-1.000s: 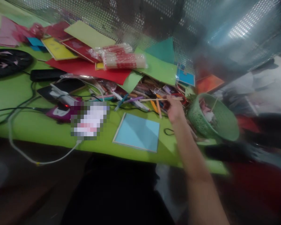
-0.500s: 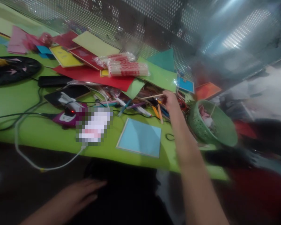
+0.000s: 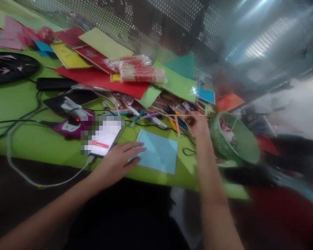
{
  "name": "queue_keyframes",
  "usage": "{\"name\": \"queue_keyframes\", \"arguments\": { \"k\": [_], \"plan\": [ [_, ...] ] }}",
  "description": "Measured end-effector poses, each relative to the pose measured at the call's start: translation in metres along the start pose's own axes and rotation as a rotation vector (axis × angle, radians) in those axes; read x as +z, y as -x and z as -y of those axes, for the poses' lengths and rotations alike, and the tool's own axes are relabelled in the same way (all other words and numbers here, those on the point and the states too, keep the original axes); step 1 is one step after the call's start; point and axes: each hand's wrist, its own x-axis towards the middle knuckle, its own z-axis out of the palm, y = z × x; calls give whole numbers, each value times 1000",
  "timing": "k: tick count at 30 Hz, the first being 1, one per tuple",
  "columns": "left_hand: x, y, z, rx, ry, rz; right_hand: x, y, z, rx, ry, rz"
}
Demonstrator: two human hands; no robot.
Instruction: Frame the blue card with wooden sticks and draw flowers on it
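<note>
My right hand (image 3: 199, 125) is closed on a thin wooden stick (image 3: 175, 115), which points left over a heap of pens and sticks. My left hand (image 3: 121, 158) lies open and palm down, its fingertips over the left edge of a light blue square card (image 3: 161, 149) with a pale border. Whether those fingers touch the card I cannot tell. Just behind the left hand lies a lit phone (image 3: 101, 142), partly blurred out, with a white cable plugged in.
A green basket (image 3: 225, 149) with paper scraps stands right of my right forearm. Wrapped stick bundles (image 3: 143, 74) rest on coloured paper at the back, against a perforated metal screen. A purple power strip (image 3: 70, 128) and several cables occupy the left of the green table (image 3: 5, 107).
My left hand has risen from below the table edge to the blue card. My right hand has shifted slightly right and nearer, still gripping the stick.
</note>
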Motion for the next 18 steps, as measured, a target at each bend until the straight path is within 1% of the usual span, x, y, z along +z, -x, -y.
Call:
{"name": "queue_keyframes", "arguments": {
  "k": [2,5,7,9,13,16,18],
  "plan": [
    [0,-18,-3,-31,84,-47,1,19,-2,-28,-58,52],
    [2,-41,-7,-86,98,-98,4,49,-6,-70,-97,117],
    [7,-51,-8,-117,97,-124,6,68,-6,-110,-106,163],
    [14,-58,-9,-125,88,-126,7,83,-5,-147,-78,177],
    [28,-57,-11,-55,38,-62,5,100,-3,-194,-25,185],
    [32,-45,-11,-14,-24,-37,0,101,-6,-215,-51,151],
    [31,-34,-7,-23,-70,-49,-4,100,-9,-201,-81,126]
  ]
}}
